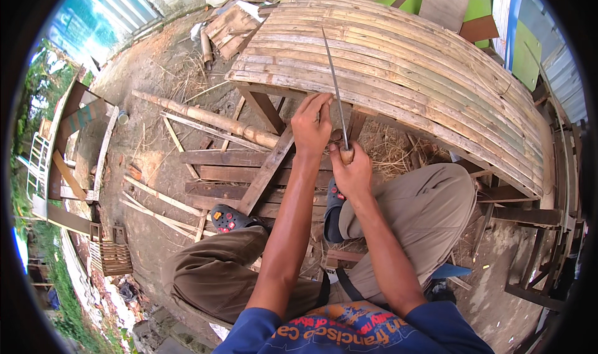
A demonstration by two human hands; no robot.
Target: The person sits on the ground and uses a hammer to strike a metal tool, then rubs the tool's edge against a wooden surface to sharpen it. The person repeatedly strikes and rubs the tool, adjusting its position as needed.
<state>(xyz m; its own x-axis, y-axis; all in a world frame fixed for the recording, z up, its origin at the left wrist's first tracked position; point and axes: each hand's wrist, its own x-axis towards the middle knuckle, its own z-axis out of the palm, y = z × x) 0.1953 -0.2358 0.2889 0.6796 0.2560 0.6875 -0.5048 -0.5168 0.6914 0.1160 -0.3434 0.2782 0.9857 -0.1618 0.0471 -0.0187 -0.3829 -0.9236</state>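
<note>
My right hand [352, 167] is closed round the wooden handle [346, 155] of a long-bladed knife. Its thin grey blade [335, 83] points up and away from me, its tip over the bamboo bench. Beside the blade, on its left, my left hand [313, 123] is raised with the fingers bent and drawn together. Whether those fingers touch the blade or pinch something small cannot be made out. Both hands are in front of the near edge of the bamboo-slat bench [386, 49].
Under and left of the bench lie wooden planks [233, 174], a bamboo pole [205, 118] and thin strips [159, 195] on bare ground. My bent knees are on both sides of my arms. A slatted crate [111, 257] stands far left; boards [445, 4] lean behind the bench.
</note>
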